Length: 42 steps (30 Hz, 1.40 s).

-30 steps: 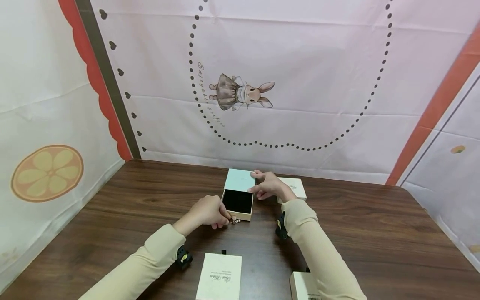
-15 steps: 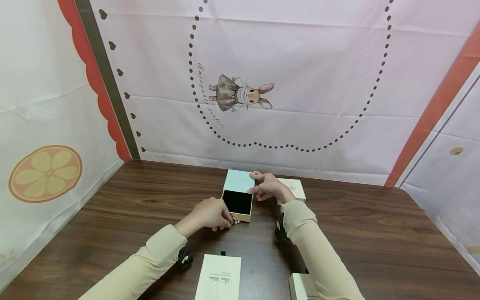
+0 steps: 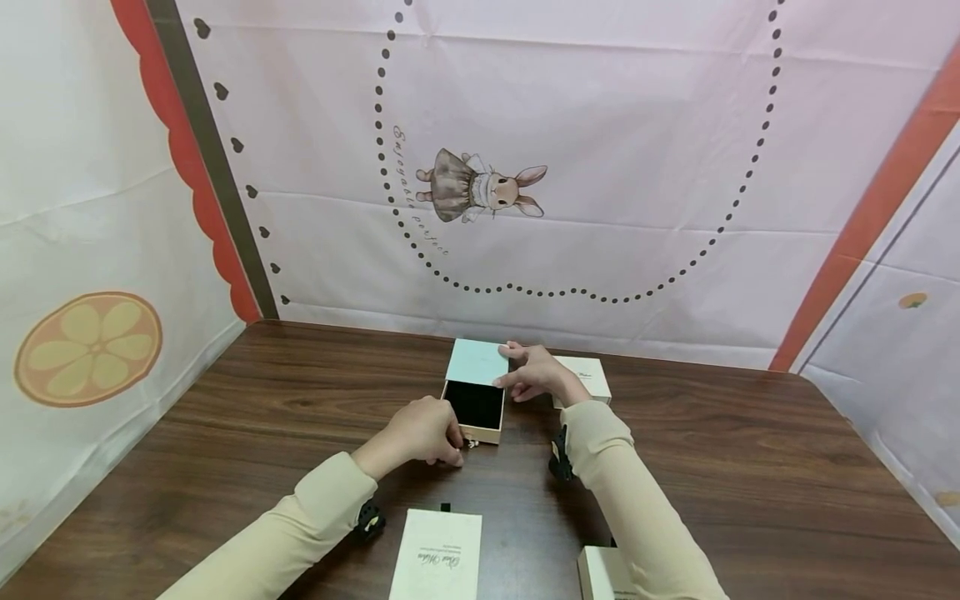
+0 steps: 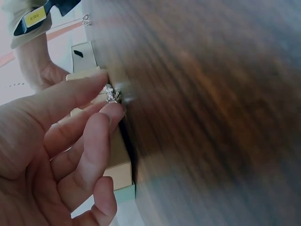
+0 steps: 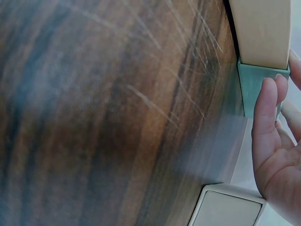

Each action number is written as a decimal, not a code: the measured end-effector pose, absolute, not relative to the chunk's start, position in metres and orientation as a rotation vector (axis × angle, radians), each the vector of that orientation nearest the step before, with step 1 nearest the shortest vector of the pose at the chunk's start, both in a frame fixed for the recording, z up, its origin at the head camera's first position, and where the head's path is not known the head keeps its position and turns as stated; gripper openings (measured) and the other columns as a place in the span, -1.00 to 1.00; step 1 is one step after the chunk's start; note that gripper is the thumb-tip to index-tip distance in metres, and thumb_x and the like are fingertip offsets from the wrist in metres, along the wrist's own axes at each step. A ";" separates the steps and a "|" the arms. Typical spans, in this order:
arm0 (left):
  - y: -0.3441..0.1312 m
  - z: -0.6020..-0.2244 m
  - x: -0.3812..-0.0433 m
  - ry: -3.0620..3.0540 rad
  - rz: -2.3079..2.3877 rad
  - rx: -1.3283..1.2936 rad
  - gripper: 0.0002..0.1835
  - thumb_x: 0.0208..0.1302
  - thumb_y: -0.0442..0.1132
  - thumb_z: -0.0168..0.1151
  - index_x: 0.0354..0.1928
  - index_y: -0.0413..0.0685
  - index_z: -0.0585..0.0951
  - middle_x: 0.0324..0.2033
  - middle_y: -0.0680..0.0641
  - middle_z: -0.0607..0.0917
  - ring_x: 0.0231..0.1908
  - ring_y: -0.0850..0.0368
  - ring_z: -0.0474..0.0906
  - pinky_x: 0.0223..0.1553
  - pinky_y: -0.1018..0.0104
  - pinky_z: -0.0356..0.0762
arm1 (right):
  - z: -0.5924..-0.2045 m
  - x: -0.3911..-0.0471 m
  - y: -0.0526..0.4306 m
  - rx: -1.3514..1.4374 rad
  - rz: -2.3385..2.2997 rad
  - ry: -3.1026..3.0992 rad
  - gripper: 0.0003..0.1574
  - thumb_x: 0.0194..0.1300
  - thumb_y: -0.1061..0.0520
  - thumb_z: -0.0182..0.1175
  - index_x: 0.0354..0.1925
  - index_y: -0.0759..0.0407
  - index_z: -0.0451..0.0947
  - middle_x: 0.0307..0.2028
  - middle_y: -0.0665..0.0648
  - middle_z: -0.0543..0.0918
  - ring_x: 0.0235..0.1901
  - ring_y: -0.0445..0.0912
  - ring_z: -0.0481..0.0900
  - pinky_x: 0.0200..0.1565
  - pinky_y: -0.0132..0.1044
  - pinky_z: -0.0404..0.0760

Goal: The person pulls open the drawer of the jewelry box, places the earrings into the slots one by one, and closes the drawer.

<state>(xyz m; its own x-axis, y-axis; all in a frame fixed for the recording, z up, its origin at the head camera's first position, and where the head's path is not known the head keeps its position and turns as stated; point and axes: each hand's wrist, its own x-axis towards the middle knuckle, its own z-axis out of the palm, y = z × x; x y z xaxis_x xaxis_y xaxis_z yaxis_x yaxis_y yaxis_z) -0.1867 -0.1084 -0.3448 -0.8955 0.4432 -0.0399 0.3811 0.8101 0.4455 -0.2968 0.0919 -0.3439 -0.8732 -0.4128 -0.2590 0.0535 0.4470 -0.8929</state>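
Observation:
A drawer-style gift box stands at the back middle: a turquoise sleeve with its cream drawer pulled out toward the front, lined in black. My left hand is low at the drawer's front left corner. Between its thumb and fingertips is a small sparkling piece of jewelry, close over the table; its exact kind is too small to make out. My right hand holds the sleeve's right side, with thumb and fingers along its edge. In the right wrist view, fingers overlap the turquoise sleeve.
A cream box stands behind the right hand. Another cream box with printed lettering lies at the front middle, and one more cream box sits beside the right forearm. A printed cloth hangs behind the wooden table.
The left hand's fingertips have shifted slightly at the jewelry by the drawer's front, the thumb lower now. The right hand and the box stay put.

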 end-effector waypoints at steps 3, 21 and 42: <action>-0.108 -0.346 -0.186 2.884 0.621 0.673 -0.82 -0.15 -0.21 0.47 -0.73 0.12 0.64 -0.80 0.21 0.54 -0.84 0.35 0.38 -0.75 0.39 0.36 | -0.344 -0.297 0.090 -0.297 -1.415 2.259 -0.09 0.08 0.28 0.29 0.34 0.05 0.14 0.41 -0.02 -0.08 -0.64 -0.14 0.49 -0.45 -0.24 0.60; -0.118 -0.348 -0.184 2.899 0.642 0.781 -0.80 -0.13 -0.30 0.27 -0.76 0.16 0.59 -0.89 0.24 0.44 -0.82 0.36 0.36 -0.71 0.40 0.32 | -0.344 -0.295 0.093 -0.360 -1.404 2.242 -0.08 0.09 0.29 0.27 0.36 0.05 0.11 0.42 0.04 -0.14 -0.58 -0.13 0.52 -0.40 -0.23 0.61; -0.128 -0.346 -0.185 2.752 0.879 0.837 -0.87 -0.12 -0.39 0.26 -0.47 -0.06 0.71 -0.72 0.20 0.56 -0.71 0.37 0.40 -0.65 0.47 0.36 | -0.349 -0.297 0.095 -0.364 -1.506 2.151 -0.13 0.10 0.31 0.26 0.34 0.04 0.17 0.42 0.03 -0.15 -0.51 -0.10 0.54 -0.32 -0.20 0.61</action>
<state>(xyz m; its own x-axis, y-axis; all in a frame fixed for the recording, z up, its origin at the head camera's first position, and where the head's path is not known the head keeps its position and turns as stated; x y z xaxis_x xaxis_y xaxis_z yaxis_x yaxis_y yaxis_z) -0.1851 -0.1280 -0.3464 -0.8368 0.5460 0.0402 0.4683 0.6759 0.5691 -0.2968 0.0950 -0.3491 -0.8465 -0.4775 -0.2355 0.0578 0.3572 -0.9322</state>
